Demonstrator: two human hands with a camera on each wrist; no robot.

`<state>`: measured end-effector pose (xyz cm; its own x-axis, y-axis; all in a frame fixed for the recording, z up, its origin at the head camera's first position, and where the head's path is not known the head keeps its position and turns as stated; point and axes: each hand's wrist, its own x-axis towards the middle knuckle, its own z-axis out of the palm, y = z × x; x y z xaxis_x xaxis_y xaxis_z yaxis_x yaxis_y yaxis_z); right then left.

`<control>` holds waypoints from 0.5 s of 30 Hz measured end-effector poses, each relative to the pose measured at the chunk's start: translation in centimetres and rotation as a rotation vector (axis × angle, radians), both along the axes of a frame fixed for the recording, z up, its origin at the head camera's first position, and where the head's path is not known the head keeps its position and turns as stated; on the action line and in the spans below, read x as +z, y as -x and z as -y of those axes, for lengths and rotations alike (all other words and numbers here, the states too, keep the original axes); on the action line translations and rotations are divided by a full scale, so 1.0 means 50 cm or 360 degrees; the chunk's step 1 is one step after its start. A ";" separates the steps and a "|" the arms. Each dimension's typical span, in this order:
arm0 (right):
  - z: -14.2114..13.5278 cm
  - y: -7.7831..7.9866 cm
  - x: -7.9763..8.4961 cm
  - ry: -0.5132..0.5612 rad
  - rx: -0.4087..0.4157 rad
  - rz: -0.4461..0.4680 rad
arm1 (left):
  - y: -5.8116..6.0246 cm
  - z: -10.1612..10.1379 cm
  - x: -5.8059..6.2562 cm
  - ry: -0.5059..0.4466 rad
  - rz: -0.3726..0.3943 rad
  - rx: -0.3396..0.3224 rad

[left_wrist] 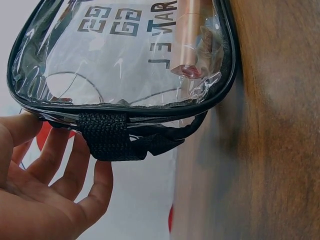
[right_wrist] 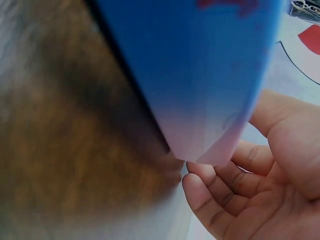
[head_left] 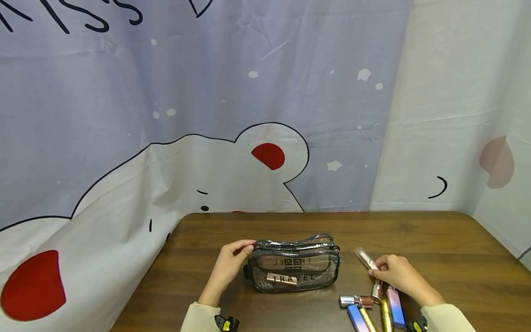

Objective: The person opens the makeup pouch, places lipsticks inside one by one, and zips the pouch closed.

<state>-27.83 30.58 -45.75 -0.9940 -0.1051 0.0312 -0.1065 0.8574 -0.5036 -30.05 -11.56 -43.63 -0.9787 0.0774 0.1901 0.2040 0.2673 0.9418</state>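
A clear pouch [head_left: 294,272] with black trim and TRAVEL lettering stands on the table. My left hand [head_left: 228,263] pinches its upper left corner between thumb and fingers. In the left wrist view, a black side loop [left_wrist: 107,137] is close by the fingers, and a rose-gold tube [left_wrist: 187,40] lies inside the pouch. My right hand [head_left: 396,274] pinches a slim lip gloss tube [head_left: 365,258] with a clear end, right of the pouch. A blue-and-pink box [right_wrist: 200,90] hides part of that hand and the gloss in the right wrist view.
Below the right hand lie another slim tube [head_left: 377,291], a lip gloss with a silver cap [head_left: 356,301], two blue-and-pink boxes [head_left: 395,306] and two gold tubes [head_left: 386,316]. A printed curtain [head_left: 249,92] hangs behind the wooden table [head_left: 232,226].
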 end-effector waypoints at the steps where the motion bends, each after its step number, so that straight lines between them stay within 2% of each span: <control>1: 0.000 -0.001 0.000 0.0003 0.0009 0.0003 | -0.001 0.000 0.000 -0.0001 0.0000 0.0001; 9: 0.003 -0.007 -0.007 0.0043 0.0023 -0.0003 | -0.006 0.002 -0.003 -0.0002 0.0009 -0.0019; 15: 0.003 -0.006 -0.003 0.0039 0.0017 -0.0013 | -0.001 0.004 -0.004 0.0041 -0.0011 -0.0026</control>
<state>-27.54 30.41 -45.89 -0.9925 -0.1148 0.0418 -0.1196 0.8436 -0.5236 -30.00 -11.77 -43.85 -0.9760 0.0981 0.1946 0.2150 0.2879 0.9332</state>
